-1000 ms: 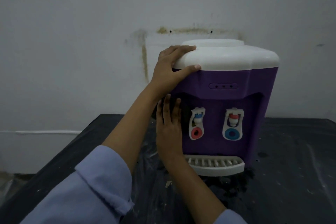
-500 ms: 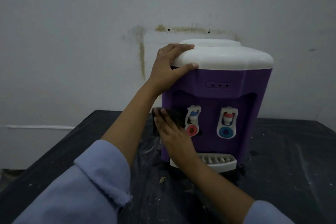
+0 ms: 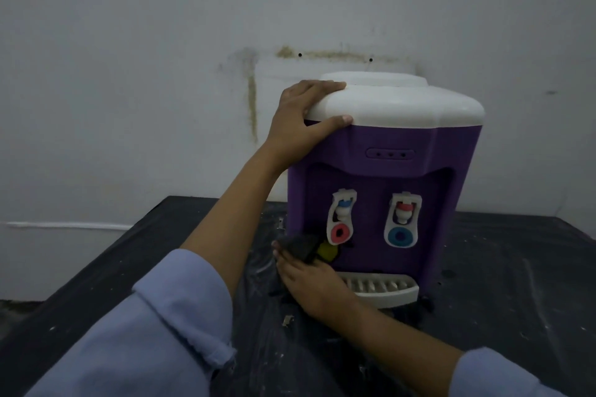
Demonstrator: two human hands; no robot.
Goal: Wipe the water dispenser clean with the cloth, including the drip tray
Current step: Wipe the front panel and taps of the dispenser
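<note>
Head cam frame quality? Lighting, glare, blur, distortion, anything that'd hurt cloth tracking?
Head view: dim, bluish, no glare, even on the white top of the water dispenser. Head view: soft overall, no motion streaks. Head view: dark cloth at the right hand blends into the shadowed purple front. Head view: wide-angle lens skews the dispenser and splays the table edges.

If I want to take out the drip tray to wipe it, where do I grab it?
Probably by its curved front lip, coming from the front. The drip tray sticks out from the foot of the water dispenser like a little shelf, so that lip is its free edge. The right hand covers its left end, so take the right half.
</note>
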